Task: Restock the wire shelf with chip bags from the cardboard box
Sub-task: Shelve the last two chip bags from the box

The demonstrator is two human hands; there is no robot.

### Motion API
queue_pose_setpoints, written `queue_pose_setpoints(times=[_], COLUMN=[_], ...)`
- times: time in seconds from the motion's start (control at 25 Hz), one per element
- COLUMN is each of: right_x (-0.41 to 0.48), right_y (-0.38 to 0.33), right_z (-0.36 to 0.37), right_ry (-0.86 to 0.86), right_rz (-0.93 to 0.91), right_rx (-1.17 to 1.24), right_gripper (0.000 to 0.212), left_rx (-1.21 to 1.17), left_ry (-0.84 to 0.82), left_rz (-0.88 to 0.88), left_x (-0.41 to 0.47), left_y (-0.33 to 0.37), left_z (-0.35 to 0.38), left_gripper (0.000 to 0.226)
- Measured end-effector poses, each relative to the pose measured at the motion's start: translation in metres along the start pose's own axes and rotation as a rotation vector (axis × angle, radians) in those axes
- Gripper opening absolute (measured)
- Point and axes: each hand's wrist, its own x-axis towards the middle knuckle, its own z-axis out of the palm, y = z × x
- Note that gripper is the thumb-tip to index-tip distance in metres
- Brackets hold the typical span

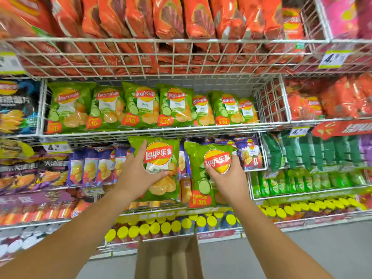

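Holds two green chip bags up in front of the shelving, one per hand, both upright with logos facing the camera.

Grips the left bag (161, 190) with the left hand (136, 174) from its left side. Thumb pressed across the front just under the logo, index finger stretched straight up along the left edge towards the top corner, remaining fingers hidden behind the pack.

Grips the right bag (198, 158) with the right hand (227, 178) from its right side. Thumb pressed on the front at the lower edge of the logo, fingers curled round the right edge, one fingertip showing near the top right corner.

Half closed in both cases, spread just wide enough to span a pack, with nothing else in either grasp.

Has the two bags just beside each other with a narrow gap between, their tops just below the front rail of the wire shelf (269, 101); touching it or not, cannot tell.

Already standing in that shelf: a row of matching green bags (141, 105), upright, stopping short of the right wall.

Above, orange bags (181, 21). Behind the held packs, purple bags (96, 166). Lower down, yellow-lidded cans (161, 228).

Straight below, between the forearms, the brown cardboard box (167, 258), contents not visible.
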Motion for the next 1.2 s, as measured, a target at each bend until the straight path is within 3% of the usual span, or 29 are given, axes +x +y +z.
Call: queue_pose_setpoints(times=[0.52, 1.2], right_x=[0.105, 0.318], right_y=[0.031, 0.019], right_z=[-0.147, -0.145], right_ry=[0.033, 0.061], right_rz=[-0.108, -0.125], right_rx=[-0.014, 0.006], right_gripper=[0.053, 0.065], left_rx=[-0.056, -0.009], left_ry=[0.065, 0.094], left_rz=[0.057, 0.049], left_x=[0.039, 0.23], left_y=[0.155, 0.189], left_z=[0.085, 0.124], left_gripper=[0.127, 0.135])
